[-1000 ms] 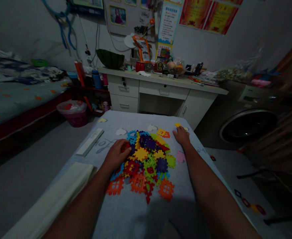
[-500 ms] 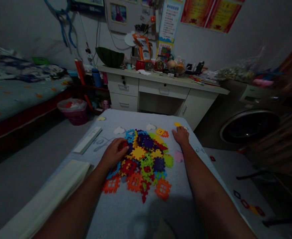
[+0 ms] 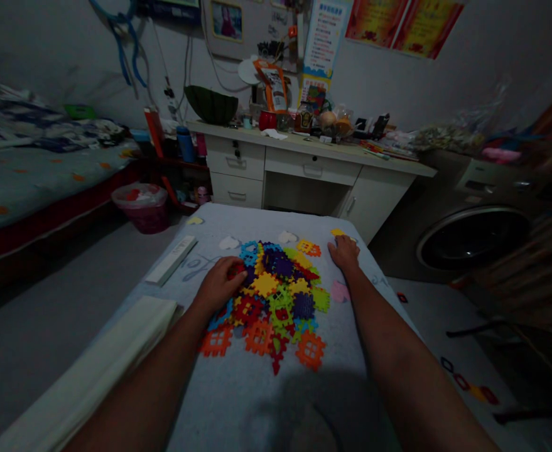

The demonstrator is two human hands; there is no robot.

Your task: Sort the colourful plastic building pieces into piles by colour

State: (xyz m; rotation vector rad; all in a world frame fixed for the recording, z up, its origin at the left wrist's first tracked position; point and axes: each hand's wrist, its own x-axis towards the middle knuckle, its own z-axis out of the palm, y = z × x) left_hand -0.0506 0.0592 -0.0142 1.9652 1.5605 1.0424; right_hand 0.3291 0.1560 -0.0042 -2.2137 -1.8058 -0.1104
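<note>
Interlocking plastic building pieces [image 3: 266,285] lie in a colourful heap on the cloth-covered table [image 3: 261,408]. My left hand [image 3: 220,284] is at the heap's left edge, its thumb and fingers curled about a red building piece [image 3: 237,270]; the fingers partly hide it. Across the table, my right hand [image 3: 345,253] rests near the far right edge with thumb and fingers apart. Just beyond its fingertips is a yellow piece [image 3: 336,232], partly covered. An orange-and-yellow window piece [image 3: 309,248] lies between that hand and the heap. Orange window pieces [image 3: 310,350] lie along the near side.
A long white box [image 3: 172,260] and a folded pale sheet [image 3: 134,336] lie along the left side. Beyond the table stands a cluttered white desk [image 3: 311,164]. A washing machine [image 3: 468,220] is at right, a pink bin [image 3: 142,210] at left. Several pieces [image 3: 473,390] lie on the floor.
The view has shifted slightly, so everything appears a little further right. Both hands keep their places by the heap and the table's far right edge.
</note>
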